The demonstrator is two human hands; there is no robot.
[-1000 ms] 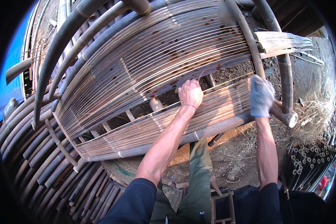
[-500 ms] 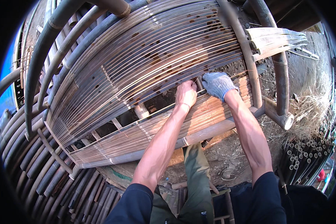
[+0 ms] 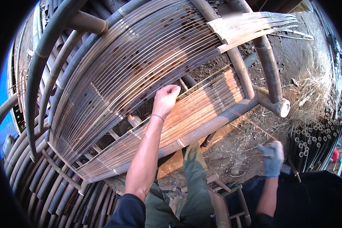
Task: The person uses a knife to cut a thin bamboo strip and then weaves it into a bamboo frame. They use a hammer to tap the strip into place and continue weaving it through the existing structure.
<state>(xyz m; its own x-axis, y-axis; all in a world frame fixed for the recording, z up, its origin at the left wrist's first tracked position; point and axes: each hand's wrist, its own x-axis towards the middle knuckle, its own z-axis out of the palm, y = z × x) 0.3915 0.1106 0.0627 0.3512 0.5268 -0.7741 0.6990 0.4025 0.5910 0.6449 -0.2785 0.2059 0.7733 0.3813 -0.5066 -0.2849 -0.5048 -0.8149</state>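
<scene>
A bamboo bench (image 3: 193, 133) stretches before me, its slats lying side by side with an open gap between the front band and the wide back band of slats (image 3: 140, 62). Over that gap is my bare left hand (image 3: 166, 99), fingertips pinched together at the inner edge of the front slats (image 3: 205, 104); whatever they pinch is too small to make out. Well off the bench, low on the right, my right hand (image 3: 271, 156) in a grey-blue knit glove is blurred by motion. A thin reddish strip (image 3: 263, 130) runs up from its closed fingers.
Split pale bamboo pieces (image 3: 254, 26) lie across the bench's right end. Cut bamboo poles (image 3: 311, 138) are stacked at the right, more dark poles (image 3: 38, 182) at the left. Below is a small bamboo stool (image 3: 220, 205). Straw (image 3: 311, 95) covers the ground at right.
My right hand has pulled away from the gap, down and to the right, with the thin strip. My left hand has shifted slightly left. The split bamboo pieces appear farther left against the bench.
</scene>
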